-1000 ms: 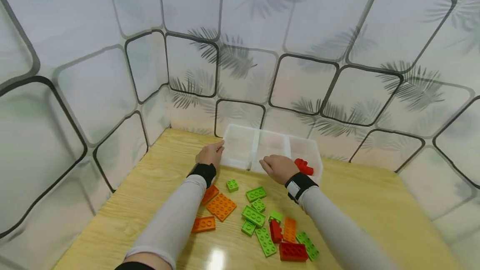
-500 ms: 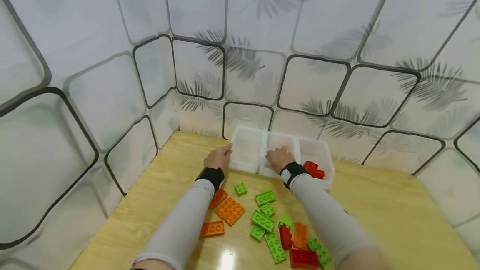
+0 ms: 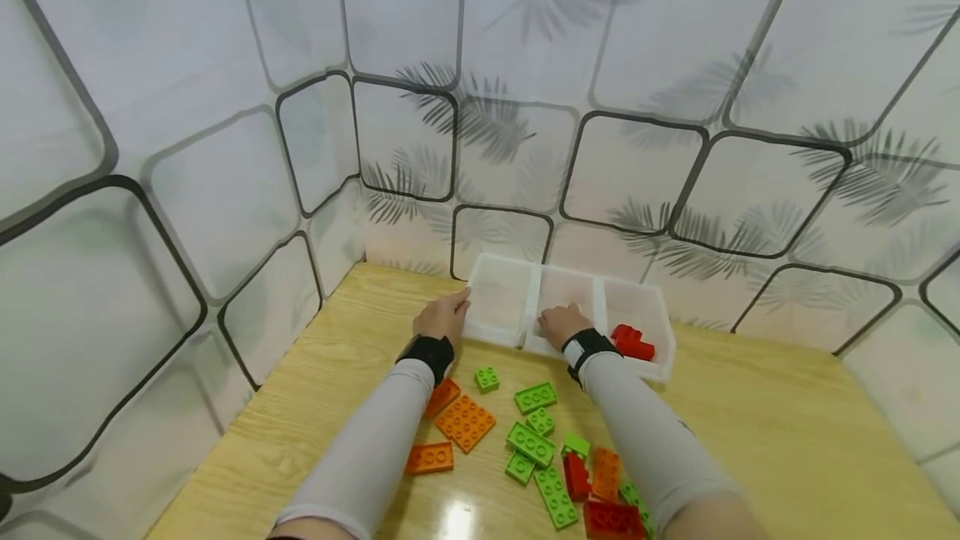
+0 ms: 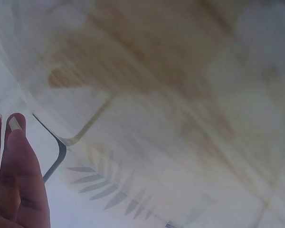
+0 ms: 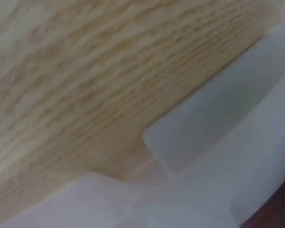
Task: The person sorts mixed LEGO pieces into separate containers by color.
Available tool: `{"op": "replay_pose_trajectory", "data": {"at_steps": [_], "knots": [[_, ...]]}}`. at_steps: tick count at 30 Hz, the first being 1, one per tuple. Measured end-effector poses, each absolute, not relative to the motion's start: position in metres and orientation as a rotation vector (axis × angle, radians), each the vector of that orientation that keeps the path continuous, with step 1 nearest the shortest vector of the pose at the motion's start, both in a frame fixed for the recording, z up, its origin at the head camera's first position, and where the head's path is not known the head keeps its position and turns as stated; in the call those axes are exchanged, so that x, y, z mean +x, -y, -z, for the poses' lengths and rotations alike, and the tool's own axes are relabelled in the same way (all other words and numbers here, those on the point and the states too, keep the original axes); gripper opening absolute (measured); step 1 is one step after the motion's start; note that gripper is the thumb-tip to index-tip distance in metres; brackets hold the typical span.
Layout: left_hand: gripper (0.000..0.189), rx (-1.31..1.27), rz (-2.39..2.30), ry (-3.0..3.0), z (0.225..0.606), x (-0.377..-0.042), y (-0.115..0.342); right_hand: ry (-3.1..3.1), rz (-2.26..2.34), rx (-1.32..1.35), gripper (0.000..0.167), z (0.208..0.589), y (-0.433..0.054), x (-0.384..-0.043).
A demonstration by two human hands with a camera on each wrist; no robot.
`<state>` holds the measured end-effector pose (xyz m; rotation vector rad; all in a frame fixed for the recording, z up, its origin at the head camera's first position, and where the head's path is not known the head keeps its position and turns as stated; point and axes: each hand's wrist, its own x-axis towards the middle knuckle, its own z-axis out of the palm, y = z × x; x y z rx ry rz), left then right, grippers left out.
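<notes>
Tray [image 3: 497, 297]: on table [image 3: 750, 432], red bricks [image 3: 633, 345] in right compartment [image 3: 636, 305].
Left hand [image 3: 441, 318]: at tray's left end — grip unclear.
Right hand [image 3: 564, 326]: at middle compartment [image 3: 567, 285], fingertips hidden — grip unclear.
Tray hazard: could slide, if either hand pushes unevenly.

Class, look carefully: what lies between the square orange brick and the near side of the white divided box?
A small green brick lies between the square orange brick and the white box; the head view shows it.
</notes>
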<state>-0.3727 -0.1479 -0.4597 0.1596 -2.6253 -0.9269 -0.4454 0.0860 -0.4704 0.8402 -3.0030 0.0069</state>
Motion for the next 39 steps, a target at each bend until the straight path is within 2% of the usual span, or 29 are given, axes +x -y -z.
{"op": "replay_pose_trajectory", "data": {"at_steps": [5, 11, 17, 27, 39], "knots": [[0.033, 0.150, 0.934, 2.642, 0.459, -0.372, 0.145, 2.976, 0.008, 0.862, 0.030, 0.464, -0.089, -0.435], [0.032, 0.141, 0.939, 2.622, 0.458, -0.369, 0.146, 2.896, 0.044, 0.979, 0.023, 0.452, -0.094, -0.417], [0.032, 0.150, 0.962, 2.619, 0.458, -0.371, 0.145, 2.931, -0.039, 0.970, 0.036, 0.439, -0.110, -0.398], [0.034, 0.126, 0.939, 2.650, 0.456, -0.381, 0.149, 2.898, -0.252, 0.948, 0.044, 0.430, -0.143, -0.365], [0.037, 0.091, 0.946, 2.681, 0.458, -0.377, 0.146, 2.957, -0.307, 0.835, 0.047, 0.441, -0.184, -0.328]]}}
